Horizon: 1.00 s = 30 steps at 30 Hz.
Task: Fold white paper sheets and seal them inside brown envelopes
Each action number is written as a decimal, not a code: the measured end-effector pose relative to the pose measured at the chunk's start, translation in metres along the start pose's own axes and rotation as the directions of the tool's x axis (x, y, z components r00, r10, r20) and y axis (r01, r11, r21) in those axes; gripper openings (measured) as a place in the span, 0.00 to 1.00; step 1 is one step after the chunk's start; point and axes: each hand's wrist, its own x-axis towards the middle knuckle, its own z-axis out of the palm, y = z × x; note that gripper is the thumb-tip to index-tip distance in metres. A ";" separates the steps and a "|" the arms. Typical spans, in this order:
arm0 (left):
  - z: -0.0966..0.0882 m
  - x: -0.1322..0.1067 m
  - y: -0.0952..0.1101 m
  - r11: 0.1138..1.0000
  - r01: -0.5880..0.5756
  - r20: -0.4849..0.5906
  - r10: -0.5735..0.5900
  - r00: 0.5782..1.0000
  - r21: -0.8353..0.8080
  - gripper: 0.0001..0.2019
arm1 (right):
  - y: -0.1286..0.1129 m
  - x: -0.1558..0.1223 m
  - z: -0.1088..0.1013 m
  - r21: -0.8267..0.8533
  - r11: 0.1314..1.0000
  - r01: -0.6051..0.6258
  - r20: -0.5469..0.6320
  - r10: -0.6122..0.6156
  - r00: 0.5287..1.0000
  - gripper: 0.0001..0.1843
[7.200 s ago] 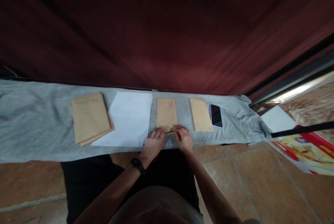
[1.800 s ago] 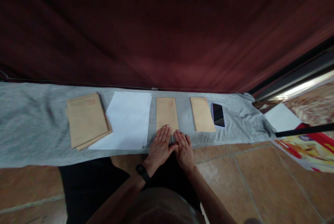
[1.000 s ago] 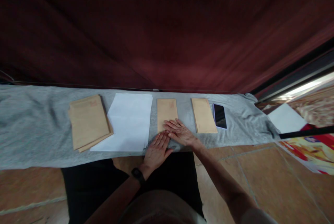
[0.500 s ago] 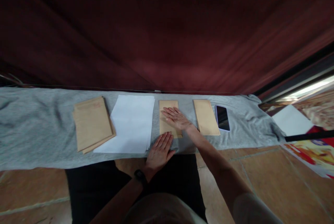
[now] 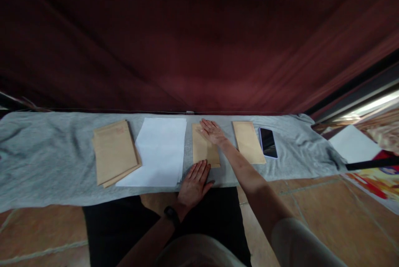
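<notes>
A brown envelope (image 5: 204,149) lies flat on the grey cloth in front of me. My right hand (image 5: 213,132) rests flat across its far end, fingers stretched out. Over the near left corner of the same envelope lie the fingertips of my left hand (image 5: 195,182), which is also flat and wears a dark band on the wrist. Left of the envelope is a stack of white paper (image 5: 162,150). A pile of brown envelopes (image 5: 114,150) overlaps the paper's left edge. Several narrow envelopes (image 5: 248,142) sit to the right, apart from my hands.
A phone (image 5: 268,142) lies right of the narrow envelopes. Grey cloth (image 5: 56,155) covers the long narrow surface. Behind it hangs a dark red curtain (image 5: 199,51). At the far right are a white sheet (image 5: 355,144) and a colourful printed box or bag (image 5: 380,184) by a dark bar.
My right hand has slid away from me along the envelope to its far end. The left hand stays at the near edge. The whole view has shifted slightly.
</notes>
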 end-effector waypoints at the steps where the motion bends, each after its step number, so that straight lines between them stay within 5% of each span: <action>1: 0.000 0.000 0.000 1.000 -0.001 -0.004 0.001 1.000 0.003 0.29 | -0.001 0.000 0.000 -0.002 1.000 -0.014 0.002 0.014 1.000 0.29; 6: 0.000 0.000 0.000 1.000 -0.003 -0.027 0.003 1.000 0.014 0.29 | -0.017 -0.020 0.002 0.028 0.999 0.020 -0.008 -0.020 1.000 0.29; 11: 0.000 0.001 0.002 0.999 0.028 -0.016 -0.029 0.999 -0.019 0.26 | -0.029 -0.080 -0.003 0.121 0.987 0.102 -0.006 -0.102 0.995 0.27; 20: 0.006 0.006 0.005 0.928 0.303 -0.090 -0.328 0.940 -0.216 0.21 | -0.094 -0.197 0.001 0.120 0.987 0.104 -0.116 -0.091 0.989 0.33; 25: 0.006 0.019 0.000 0.852 0.369 -0.084 -0.426 0.901 -0.371 0.19 | -0.127 -0.206 0.016 0.090 0.994 -0.061 -0.192 0.078 0.978 0.31; 30: -0.002 0.035 -0.011 0.657 0.494 0.001 -0.600 0.800 -0.569 0.22 | -0.134 -0.192 0.019 0.120 0.981 -0.151 -0.267 0.178 0.947 0.28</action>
